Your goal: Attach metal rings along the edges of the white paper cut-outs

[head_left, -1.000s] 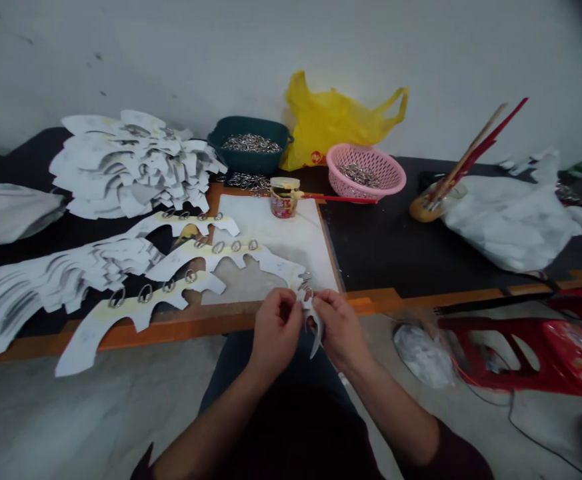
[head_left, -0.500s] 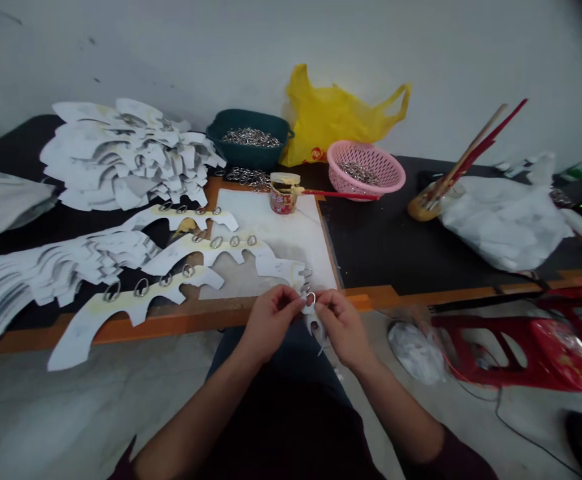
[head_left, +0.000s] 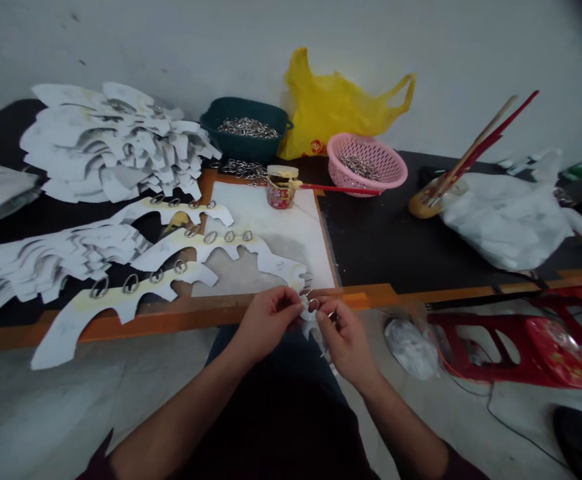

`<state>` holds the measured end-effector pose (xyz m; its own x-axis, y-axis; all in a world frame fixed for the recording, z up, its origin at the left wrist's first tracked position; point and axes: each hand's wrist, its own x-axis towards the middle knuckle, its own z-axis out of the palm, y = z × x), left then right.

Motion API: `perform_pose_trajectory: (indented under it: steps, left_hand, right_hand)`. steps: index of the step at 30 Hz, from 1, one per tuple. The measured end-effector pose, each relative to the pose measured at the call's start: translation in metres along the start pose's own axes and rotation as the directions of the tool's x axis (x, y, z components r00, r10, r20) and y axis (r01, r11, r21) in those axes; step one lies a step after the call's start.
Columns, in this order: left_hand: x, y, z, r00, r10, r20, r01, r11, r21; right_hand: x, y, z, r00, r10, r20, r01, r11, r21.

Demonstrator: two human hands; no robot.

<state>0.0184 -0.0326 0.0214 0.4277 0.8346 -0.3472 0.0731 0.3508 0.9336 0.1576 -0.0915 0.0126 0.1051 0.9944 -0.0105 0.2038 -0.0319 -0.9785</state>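
Observation:
At the table's front edge, my left hand pinches a white cut-out piece between thumb and fingers. Part of that piece rests on the white sheet, and its near end hangs over the edge. My right hand is closed beside it, fingers bent around a metal ring. Another ring stands on the piece between both hands. To the left lie similar white strips, one in front and one behind, with metal rings along their yellowish glued edges.
Behind the white sheet stand a glue tub with a red-handled brush, a dark green basin and a pink basket, both containing metal rings. White pieces are heaped at left. A red stool stands at right.
My right hand has shifted slightly down and its fingers are more curled, with a ring now visible in them. The view has moved a little.

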Motion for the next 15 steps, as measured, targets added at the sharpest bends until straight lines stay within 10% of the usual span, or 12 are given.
perform_pose_trajectory:
  steps: [8, 15]
  left_hand:
    - [-0.0003, -0.0023, 0.0023, 0.95, 0.302, -0.079, -0.226, 0.842, 0.49]
    - [0.0022, -0.0005, -0.0031, 0.973, 0.225, -0.043, -0.175, 0.853, 0.491]
  right_hand:
    - [-0.0007, 0.0055, -0.0006, 1.0, -0.021, 0.004, 0.022, 0.999, -0.028]
    - [0.0052, 0.0039, -0.0078, 0.995, 0.023, 0.099, -0.024, 1.0, 0.017]
